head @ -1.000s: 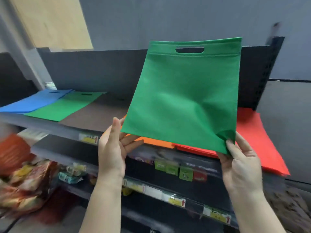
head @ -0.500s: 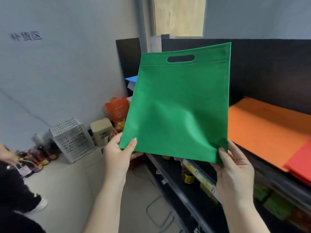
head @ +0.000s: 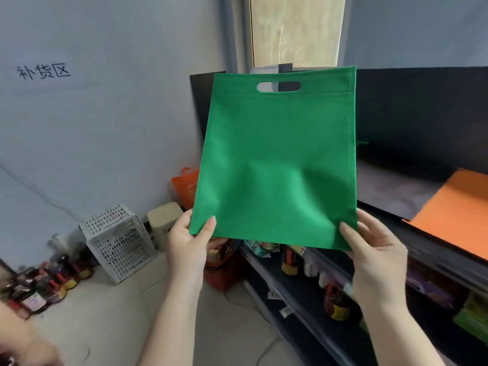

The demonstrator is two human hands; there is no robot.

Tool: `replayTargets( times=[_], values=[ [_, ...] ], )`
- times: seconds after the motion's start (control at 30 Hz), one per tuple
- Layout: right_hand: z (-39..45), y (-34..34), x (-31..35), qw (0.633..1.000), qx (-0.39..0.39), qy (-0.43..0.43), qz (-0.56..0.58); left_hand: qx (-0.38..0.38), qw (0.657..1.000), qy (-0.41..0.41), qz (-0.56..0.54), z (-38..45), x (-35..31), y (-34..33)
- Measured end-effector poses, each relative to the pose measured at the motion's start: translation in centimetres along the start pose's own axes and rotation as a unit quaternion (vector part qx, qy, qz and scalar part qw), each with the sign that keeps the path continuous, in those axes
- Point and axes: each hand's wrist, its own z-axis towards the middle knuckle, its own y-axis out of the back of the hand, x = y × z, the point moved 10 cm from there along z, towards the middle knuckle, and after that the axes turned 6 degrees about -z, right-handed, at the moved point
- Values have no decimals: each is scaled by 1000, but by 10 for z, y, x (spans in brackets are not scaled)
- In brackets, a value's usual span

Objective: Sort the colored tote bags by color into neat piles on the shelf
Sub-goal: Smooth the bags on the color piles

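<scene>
I'm holding the green bag [head: 274, 165] upright in front of the shelf [head: 396, 249], left hand [head: 188, 244] pinching its bottom left corner, right hand [head: 375, 249] pinching the bottom right. Orange bags [head: 456, 217] lie flat on the shelf, right of the green bag.

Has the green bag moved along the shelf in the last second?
Yes. The green bag went leftward, from in front of the orange pile to past its left end.
</scene>
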Motion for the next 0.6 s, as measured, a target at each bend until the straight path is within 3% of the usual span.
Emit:
replayTargets(
  times=[0.4,0.6],
  values=[
    [74,-39,-1,983,9,88,-162,3,996,-38,86,99,31,-23],
    [125,-34,-6,965,11,99,-241,8,981,-112,161,132,34,-63]
  ],
)
